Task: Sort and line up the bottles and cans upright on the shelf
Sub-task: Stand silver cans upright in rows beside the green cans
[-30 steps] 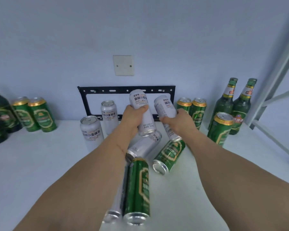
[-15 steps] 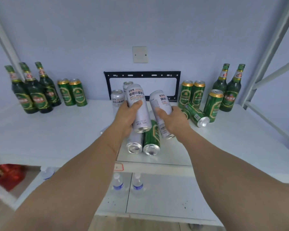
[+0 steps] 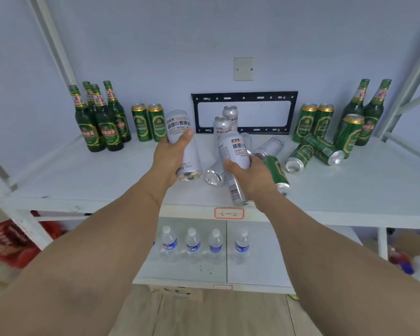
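My left hand (image 3: 171, 157) grips a white can (image 3: 182, 139), lifted and tilted above the white shelf (image 3: 83, 180). My right hand (image 3: 251, 175) holds a second white can (image 3: 234, 151) tilted over the shelf's front middle. Two white cans (image 3: 224, 123) stand upright at the back centre. Behind my hands white cans (image 3: 270, 146) and green cans (image 3: 301, 154) lie on their sides. Green bottles (image 3: 100, 117) and two green cans (image 3: 148, 122) stand at the back left. More green cans (image 3: 315, 120) and two green bottles (image 3: 369, 110) stand at the back right.
A black metal bracket (image 3: 244, 95) hangs on the wall behind the shelf. White shelf uprights (image 3: 56, 47) frame both sides. Several water bottles (image 3: 204, 243) stand on the lower shelf. A red package (image 3: 10, 241) lies at the lower left.
The view has pulled back and down, so the whole shelf and lower shelf show. Both hands, each with a white can, have moved left and apart from the pile.
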